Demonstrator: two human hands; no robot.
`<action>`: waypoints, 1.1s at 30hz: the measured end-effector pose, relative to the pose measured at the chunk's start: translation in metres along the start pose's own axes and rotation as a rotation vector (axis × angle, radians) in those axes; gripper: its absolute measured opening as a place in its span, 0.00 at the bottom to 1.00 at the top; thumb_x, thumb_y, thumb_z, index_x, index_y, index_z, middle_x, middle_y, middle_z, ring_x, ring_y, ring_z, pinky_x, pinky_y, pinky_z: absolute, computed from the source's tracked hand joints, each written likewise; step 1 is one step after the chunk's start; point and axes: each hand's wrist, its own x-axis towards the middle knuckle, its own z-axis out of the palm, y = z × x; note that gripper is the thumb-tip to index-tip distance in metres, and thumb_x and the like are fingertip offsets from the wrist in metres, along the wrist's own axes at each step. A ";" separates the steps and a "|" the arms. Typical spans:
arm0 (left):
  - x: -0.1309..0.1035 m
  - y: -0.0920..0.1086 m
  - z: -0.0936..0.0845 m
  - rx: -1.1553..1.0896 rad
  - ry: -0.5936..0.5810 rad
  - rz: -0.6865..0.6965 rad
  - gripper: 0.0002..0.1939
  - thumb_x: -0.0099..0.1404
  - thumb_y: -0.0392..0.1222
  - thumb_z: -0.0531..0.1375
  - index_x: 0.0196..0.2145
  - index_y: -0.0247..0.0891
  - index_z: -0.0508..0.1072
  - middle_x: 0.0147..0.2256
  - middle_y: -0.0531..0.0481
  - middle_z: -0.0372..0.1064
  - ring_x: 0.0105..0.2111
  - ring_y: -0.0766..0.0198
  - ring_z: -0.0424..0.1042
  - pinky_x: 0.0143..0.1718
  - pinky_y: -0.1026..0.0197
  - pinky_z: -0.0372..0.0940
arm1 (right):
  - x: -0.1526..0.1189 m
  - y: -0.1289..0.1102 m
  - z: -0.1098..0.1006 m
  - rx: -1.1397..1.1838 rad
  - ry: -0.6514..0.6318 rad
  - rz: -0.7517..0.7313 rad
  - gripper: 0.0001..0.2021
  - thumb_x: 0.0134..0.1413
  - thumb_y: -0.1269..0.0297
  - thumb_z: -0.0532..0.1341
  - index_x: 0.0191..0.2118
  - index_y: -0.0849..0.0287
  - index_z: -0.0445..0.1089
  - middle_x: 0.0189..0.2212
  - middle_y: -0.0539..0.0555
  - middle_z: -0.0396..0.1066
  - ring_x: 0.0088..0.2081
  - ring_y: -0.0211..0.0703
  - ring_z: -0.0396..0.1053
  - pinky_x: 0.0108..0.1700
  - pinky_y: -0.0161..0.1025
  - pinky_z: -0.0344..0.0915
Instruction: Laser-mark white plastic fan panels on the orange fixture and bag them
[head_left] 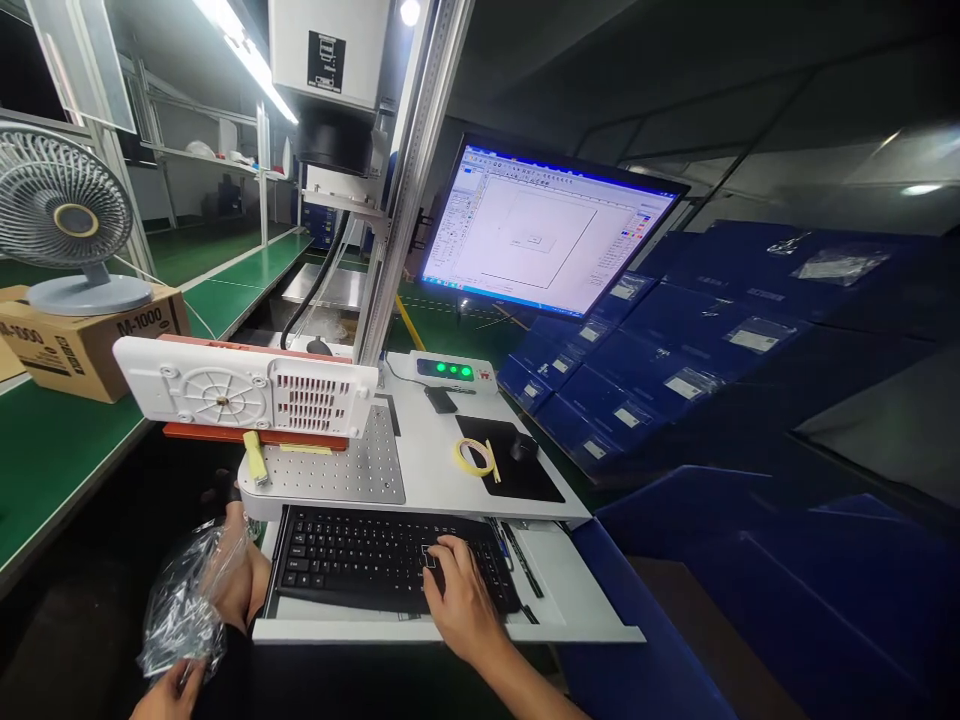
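I can read M-1000 in big dark print on the brown cardboard box (91, 348). It is on the side facing right. On the box's other side I can read 1000 again, where the word runs into the edge of my view. Under it is some small print, too tiny for me. The tall white machine (289, 60) has a black label (326, 62) with white marks that I can't make out. The words on the screen (544, 235) and the keys of my keyboard (352, 555) are too small, and so are the white slips (756, 336) on the blue boxes (701, 325).
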 end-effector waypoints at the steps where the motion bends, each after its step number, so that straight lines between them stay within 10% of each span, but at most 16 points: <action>1: -0.001 0.001 0.001 0.009 0.018 0.009 0.36 0.76 0.62 0.43 0.57 0.37 0.82 0.57 0.36 0.83 0.60 0.37 0.80 0.62 0.44 0.72 | 0.000 0.001 0.001 -0.001 0.007 -0.005 0.10 0.74 0.65 0.58 0.56 0.53 0.69 0.56 0.63 0.70 0.55 0.58 0.77 0.54 0.57 0.82; 33: -0.029 0.025 0.003 0.087 0.192 -0.002 0.24 0.85 0.53 0.51 0.41 0.39 0.82 0.40 0.43 0.82 0.44 0.52 0.81 0.40 0.58 0.59 | 0.001 0.026 0.020 -0.016 0.057 -0.133 0.20 0.77 0.47 0.54 0.53 0.57 0.72 0.52 0.66 0.72 0.51 0.63 0.77 0.49 0.61 0.79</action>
